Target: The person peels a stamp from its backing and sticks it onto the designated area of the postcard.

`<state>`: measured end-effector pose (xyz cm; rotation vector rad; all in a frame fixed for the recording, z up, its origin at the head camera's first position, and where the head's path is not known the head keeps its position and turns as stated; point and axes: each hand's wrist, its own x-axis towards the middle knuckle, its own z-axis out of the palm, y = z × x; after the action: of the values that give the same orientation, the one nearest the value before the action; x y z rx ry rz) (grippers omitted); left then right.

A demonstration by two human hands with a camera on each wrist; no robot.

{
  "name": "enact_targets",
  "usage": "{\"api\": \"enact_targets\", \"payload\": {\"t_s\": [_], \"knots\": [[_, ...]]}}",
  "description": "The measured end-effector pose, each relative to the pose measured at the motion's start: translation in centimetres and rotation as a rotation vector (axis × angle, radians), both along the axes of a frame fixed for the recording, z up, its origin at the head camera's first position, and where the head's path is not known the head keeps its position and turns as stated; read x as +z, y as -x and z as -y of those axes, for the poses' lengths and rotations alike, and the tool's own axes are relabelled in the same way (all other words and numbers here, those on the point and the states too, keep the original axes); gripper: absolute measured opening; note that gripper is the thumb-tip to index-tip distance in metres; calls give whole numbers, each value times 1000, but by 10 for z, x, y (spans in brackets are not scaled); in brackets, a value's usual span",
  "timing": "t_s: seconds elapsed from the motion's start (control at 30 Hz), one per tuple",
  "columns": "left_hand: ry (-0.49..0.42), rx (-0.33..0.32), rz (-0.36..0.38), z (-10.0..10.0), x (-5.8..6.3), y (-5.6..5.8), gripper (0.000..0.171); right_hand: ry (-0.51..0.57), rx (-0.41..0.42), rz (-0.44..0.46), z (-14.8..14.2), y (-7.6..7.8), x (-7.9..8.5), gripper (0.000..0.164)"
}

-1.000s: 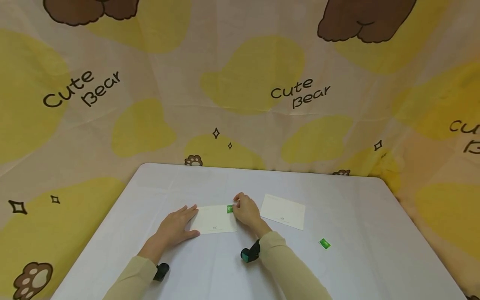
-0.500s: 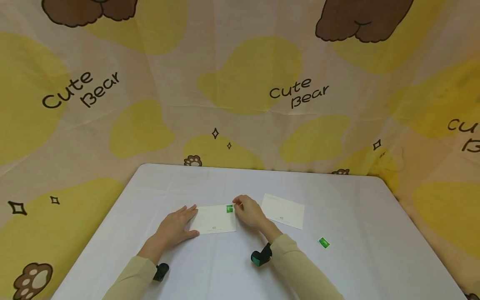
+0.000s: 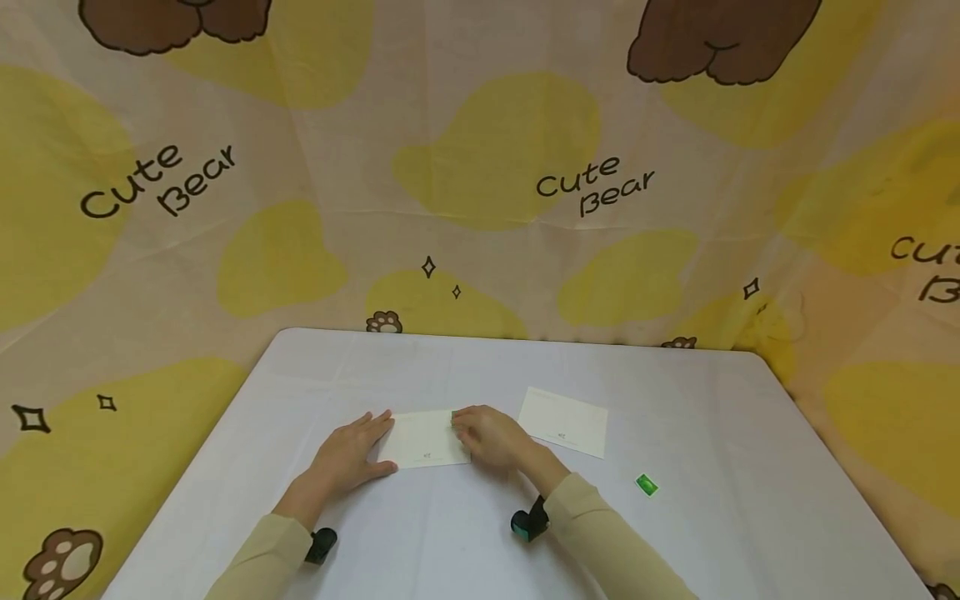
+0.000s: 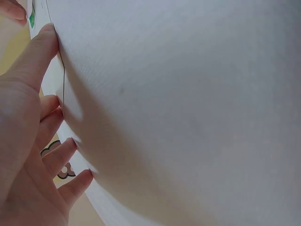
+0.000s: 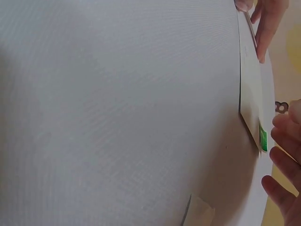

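Observation:
A white card [image 3: 423, 440] with small print at its bottom lies flat on the table. My left hand [image 3: 347, 450] rests spread on its left end, thumb [image 4: 44, 40] at the lower edge. My right hand [image 3: 491, 437] is over the card's upper right corner, fingers loosely bent. In the head view it mostly covers a green stamp [image 3: 452, 416] there. The right wrist view shows the stamp [image 5: 263, 136] at the corner, its edge slightly raised, with my right fingers [image 5: 284, 162] close beside it.
Right of my right hand lies a second white card [image 3: 566, 423], turned at an angle. A loose green stamp [image 3: 647, 484] with a white border is nearer me on the white table [image 3: 750, 500]. A patterned cloth [image 3: 480, 167] hangs behind the table's far edge.
My right hand has drawn back off the stamp to the right, then come in again over the card's corner, covering the stamp. My left hand has stayed in place.

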<state>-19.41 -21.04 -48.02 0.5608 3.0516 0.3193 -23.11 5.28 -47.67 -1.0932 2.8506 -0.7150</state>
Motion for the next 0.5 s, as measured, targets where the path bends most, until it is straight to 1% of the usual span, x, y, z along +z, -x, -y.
{"api": "enact_targets", "payload": {"t_s": [0.07,0.2,0.33,0.5], "knots": [[-2,1,-2,0,-1,0,77,-23,37,-20,0,-1,0,28],[-11,3,-1,1,-2,1,77,-102,69,-51,0,-2,-1,34],[-17,2,-1,1,-2,0,76,-180,67,-75,0,-3,-5,39],[-21,-5,-12,1,-2,0,76,-203,59,-87,-1,-4,-5,40]]}}
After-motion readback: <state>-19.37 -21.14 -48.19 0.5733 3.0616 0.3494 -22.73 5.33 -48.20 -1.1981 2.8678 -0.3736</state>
